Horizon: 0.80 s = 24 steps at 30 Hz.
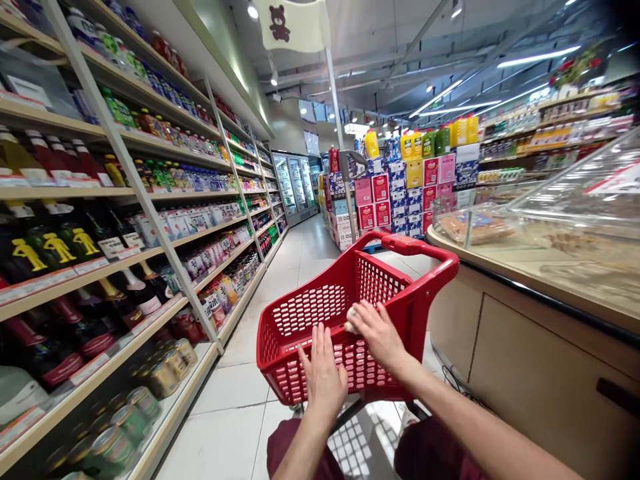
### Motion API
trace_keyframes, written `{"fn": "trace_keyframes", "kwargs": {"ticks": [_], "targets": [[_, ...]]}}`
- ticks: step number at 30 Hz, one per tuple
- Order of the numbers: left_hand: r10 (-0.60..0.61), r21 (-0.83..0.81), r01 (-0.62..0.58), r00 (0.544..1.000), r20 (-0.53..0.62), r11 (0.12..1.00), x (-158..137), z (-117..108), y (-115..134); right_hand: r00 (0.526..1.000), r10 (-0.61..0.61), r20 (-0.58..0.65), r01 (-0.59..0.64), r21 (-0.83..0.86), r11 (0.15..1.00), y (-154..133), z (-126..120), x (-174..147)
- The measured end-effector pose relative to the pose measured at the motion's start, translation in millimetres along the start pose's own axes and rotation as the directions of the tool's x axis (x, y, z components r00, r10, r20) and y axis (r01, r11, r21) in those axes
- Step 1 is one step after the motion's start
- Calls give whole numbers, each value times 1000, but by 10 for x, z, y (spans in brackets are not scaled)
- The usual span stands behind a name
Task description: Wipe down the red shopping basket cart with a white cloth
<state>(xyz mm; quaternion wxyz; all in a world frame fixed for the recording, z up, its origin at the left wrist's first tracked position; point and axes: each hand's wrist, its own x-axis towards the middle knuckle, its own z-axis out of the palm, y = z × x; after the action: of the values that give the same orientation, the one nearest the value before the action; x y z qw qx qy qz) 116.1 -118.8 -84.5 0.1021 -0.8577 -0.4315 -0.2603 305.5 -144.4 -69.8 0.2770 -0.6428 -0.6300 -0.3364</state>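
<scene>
A red plastic shopping cart (320, 307) with a perforated basket stands right in front of me, its handle at the far right end. My left hand (323, 373) is at the near rim of the basket, fingers stretched out and holding nothing. Whether its palm presses on the rim is hidden. My right hand (377, 333) is at the same rim, further right. A small white wad (352, 319), like a crumpled cloth or tissue, shows under its fingers; the rest of it is covered. The visible inside of the basket holds no goods.
Tall shelves (190, 253) of bottles and cans line the left side. Stacked drink boxes (400, 193) stand beyond the cart, near a pole with a bear flag (295, 25). A wooden counter (525, 333) with clear covers is close on the right; a cable lies at its foot.
</scene>
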Motion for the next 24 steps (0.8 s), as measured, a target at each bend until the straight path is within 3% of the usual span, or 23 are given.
{"fn": "trace_keyframes", "kwargs": {"ticks": [3, 9, 13, 16, 18, 19, 24], "targets": [[1, -17, 1, 997, 77, 1000, 89, 25, 92, 996, -84, -7, 84, -17, 996, 229, -63, 25], [20, 18, -23, 992, 125, 1000, 73, 74, 138, 971, 187, -147, -208, -144, 967, 1096, -361, 22], [104, 22, -108, 985, 139, 994, 93, 78, 289, 999, 22, -40, -27, -127, 992, 1322, -467, 33], [105, 27, -111, 981, 161, 993, 94, 96, 360, 989, 115, -95, -129, -159, 979, 1528, -566, 117], [98, 29, -103, 982, 159, 994, 85, 112, 377, 971, 186, -148, -210, -165, 964, 1545, -586, 161], [90, 31, -96, 984, 154, 995, 80, 120, 378, 975, 171, -143, -193, -157, 969, 1489, -569, 168], [84, 43, -90, 988, 126, 995, 59, 134, 356, 994, -105, -11, 104, -74, 992, 1109, -412, 109]]}}
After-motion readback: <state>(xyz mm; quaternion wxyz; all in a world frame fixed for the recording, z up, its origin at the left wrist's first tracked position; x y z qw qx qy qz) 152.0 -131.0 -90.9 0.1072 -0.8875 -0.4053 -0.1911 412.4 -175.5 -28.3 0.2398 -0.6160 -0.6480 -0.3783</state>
